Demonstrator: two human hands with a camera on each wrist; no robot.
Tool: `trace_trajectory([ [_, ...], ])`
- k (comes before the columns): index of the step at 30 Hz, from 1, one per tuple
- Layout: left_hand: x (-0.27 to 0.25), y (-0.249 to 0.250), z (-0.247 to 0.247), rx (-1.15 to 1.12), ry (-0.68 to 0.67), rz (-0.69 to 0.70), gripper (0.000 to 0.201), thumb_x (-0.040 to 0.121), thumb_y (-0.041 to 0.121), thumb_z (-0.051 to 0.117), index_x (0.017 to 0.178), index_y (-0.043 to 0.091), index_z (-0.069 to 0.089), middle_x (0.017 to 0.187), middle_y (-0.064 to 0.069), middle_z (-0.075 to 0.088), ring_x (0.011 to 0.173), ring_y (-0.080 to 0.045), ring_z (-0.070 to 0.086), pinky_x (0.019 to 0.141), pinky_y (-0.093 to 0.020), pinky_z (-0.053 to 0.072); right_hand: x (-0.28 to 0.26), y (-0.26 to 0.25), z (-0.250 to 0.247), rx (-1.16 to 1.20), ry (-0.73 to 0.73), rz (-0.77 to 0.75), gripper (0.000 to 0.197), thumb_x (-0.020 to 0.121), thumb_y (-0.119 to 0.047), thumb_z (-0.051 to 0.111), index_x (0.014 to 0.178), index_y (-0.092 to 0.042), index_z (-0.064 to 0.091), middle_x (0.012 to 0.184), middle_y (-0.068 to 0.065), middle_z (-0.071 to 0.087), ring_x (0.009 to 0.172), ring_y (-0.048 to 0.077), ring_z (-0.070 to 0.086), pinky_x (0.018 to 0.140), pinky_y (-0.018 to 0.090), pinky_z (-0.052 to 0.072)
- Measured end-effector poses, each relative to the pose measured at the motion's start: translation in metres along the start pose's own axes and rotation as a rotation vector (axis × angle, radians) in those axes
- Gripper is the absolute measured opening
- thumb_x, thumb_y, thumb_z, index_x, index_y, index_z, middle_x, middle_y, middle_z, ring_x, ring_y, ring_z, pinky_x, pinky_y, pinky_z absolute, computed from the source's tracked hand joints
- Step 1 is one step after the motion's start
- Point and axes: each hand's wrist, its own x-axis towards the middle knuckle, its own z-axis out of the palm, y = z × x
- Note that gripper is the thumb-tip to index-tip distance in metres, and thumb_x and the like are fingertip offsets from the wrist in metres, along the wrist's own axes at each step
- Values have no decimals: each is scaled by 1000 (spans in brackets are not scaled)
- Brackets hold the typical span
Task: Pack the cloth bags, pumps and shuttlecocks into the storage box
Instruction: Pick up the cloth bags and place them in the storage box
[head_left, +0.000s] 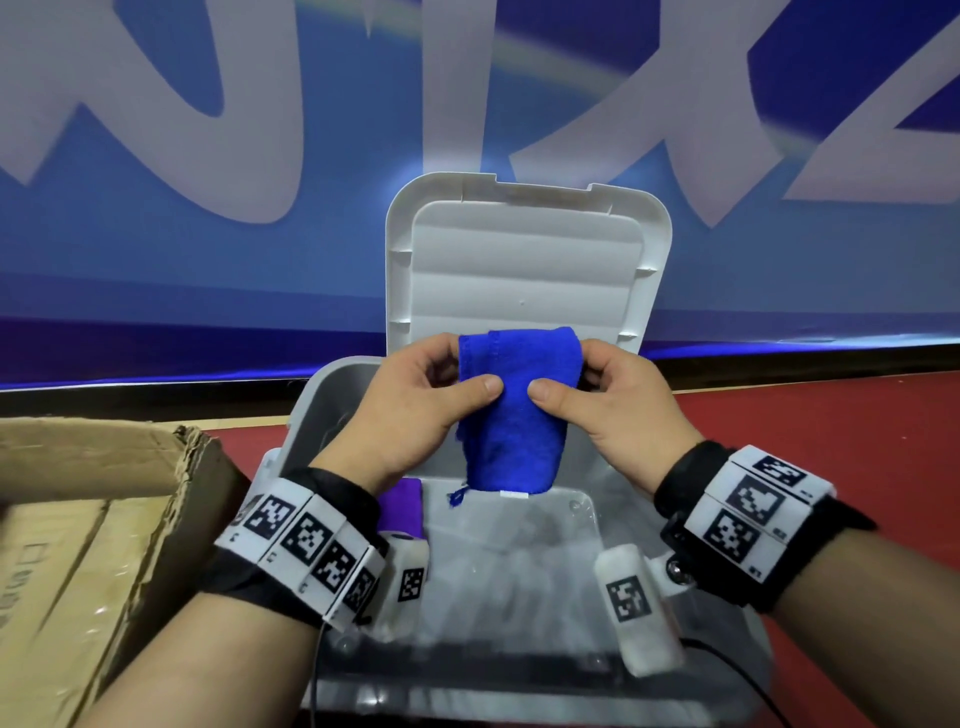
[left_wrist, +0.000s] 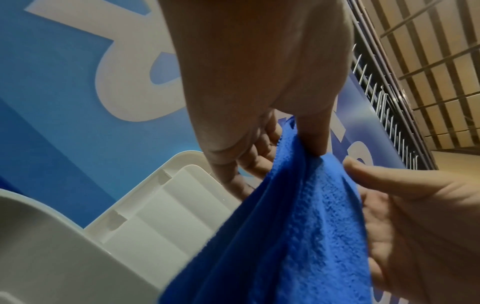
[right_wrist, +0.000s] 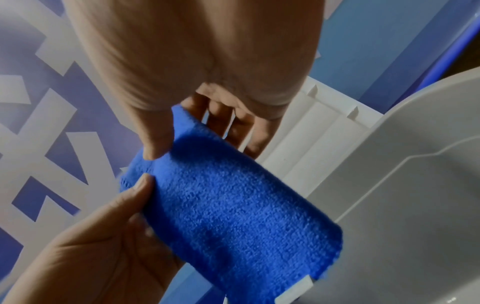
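Observation:
A blue cloth bag (head_left: 514, 415) hangs folded above the open grey storage box (head_left: 322, 415), in front of its raised white lid (head_left: 524, 260). My left hand (head_left: 415, 395) pinches the bag's left upper part between thumb and fingers. My right hand (head_left: 613, 400) pinches its right upper part the same way. In the left wrist view the blue cloth bag (left_wrist: 298, 226) hangs from my left hand (left_wrist: 298, 139). In the right wrist view my right hand (right_wrist: 166, 135) holds the blue cloth bag (right_wrist: 233, 205), whose white label points down. A purple cloth (head_left: 402, 506) lies inside the box at the left.
A brown cardboard box (head_left: 93, 519) stands at the left, close to the storage box. The floor (head_left: 831, 441) to the right is red. A blue banner with large white letters (head_left: 208, 156) runs behind the lid.

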Motion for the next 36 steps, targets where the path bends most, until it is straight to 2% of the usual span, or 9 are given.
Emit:
trace_trajectory([
  [5, -2, 3, 7, -40, 52, -32, 23, 89, -4, 62, 112, -4, 59, 95, -14, 72, 82, -20, 69, 66, -28, 55, 2, 18, -3, 26, -117, 183, 61, 72, -3, 81, 123, -11, 50, 109, 7, 71, 102, 21, 68, 88, 37, 55],
  [8, -2, 5, 8, -98, 113, -61, 24, 93, 3, 58, 117, 4, 61, 98, -9, 73, 85, -20, 70, 68, -33, 57, -3, 26, -5, -107, -306, 283, 44, 78, -10, 77, 119, -13, 61, 112, 2, 71, 106, 19, 67, 94, 37, 53],
  [13, -3, -3, 4, -111, 109, -240, 22, 96, 19, 57, 118, 20, 60, 99, -3, 71, 79, -21, 67, 68, -34, 54, -1, 37, -3, -106, -260, 355, 28, 85, -16, 69, 112, -8, 66, 108, 9, 72, 102, 28, 68, 96, 47, 51],
  [16, -8, -14, 2, -38, 51, -389, 46, 92, 14, 63, 135, 20, 48, 92, -7, 73, 66, -20, 67, 59, -32, 54, 0, 42, 1, -5, -201, 479, 22, 90, -7, 63, 111, -2, 65, 107, 20, 70, 94, 33, 68, 90, 48, 54],
  [20, -15, -37, -2, 117, 117, -516, 87, 90, 11, 66, 155, 23, 9, 68, 0, 68, 43, -10, 58, 47, -24, 47, 6, 60, 10, 123, -180, 728, 29, 88, -8, 62, 114, 4, 62, 104, 23, 69, 87, 33, 65, 81, 42, 53],
  [24, -23, -49, -19, 258, 135, -616, 61, 92, 30, 63, 146, 19, 35, 109, -11, 68, 53, -13, 63, 63, -28, 44, 17, 85, 22, 106, -172, 917, 10, 87, -6, 58, 83, -10, 66, 76, 7, 63, 62, 18, 60, 60, 27, 48],
  [27, -33, -56, -35, 285, 194, -651, 48, 92, 34, 63, 135, 18, 47, 109, -10, 67, 71, -22, 67, 69, -33, 45, 27, 102, 30, 31, -171, 1002, 17, 87, -4, 51, 73, -12, 58, 69, 5, 54, 60, 18, 56, 64, 28, 50],
  [32, -54, -66, -55, 257, 291, -669, 48, 83, 35, 71, 123, 14, 56, 102, -9, 67, 79, -26, 65, 72, -38, 46, 54, 115, 49, -44, -165, 982, 19, 93, -3, 48, 77, -11, 56, 62, 4, 58, 39, 14, 57, 36, 19, 47],
  [36, -69, -65, -69, 232, 342, -698, 49, 74, 43, 73, 114, 18, 59, 107, -12, 69, 83, -26, 65, 70, -41, 44, 51, 118, 63, -127, -203, 1012, 11, 96, -7, 42, 100, -2, 52, 58, 17, 65, 41, 28, 63, 35, 35, 51],
])
